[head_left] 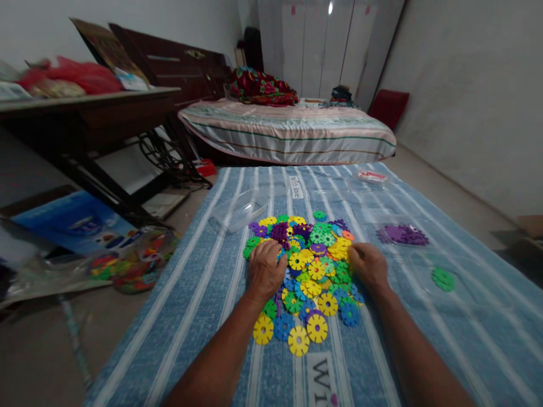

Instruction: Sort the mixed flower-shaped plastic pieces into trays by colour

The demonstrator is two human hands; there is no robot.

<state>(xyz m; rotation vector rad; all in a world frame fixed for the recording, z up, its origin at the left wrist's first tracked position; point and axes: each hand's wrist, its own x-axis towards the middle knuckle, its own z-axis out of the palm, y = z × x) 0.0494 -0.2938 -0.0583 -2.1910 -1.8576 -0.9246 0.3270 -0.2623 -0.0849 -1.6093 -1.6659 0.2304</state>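
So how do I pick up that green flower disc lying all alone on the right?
Pinch the green disc by its notched rim, coming straight down from above. It lies flat on the striped cloth, nothing touching it, so probably two fingers can catch opposite edges.

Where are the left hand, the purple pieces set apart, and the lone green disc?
left hand [265,270], head view, back of the hand on the pile.
purple pieces [403,234], head view, middle of the cluster.
green disc [443,278], head view, centre of the disc.
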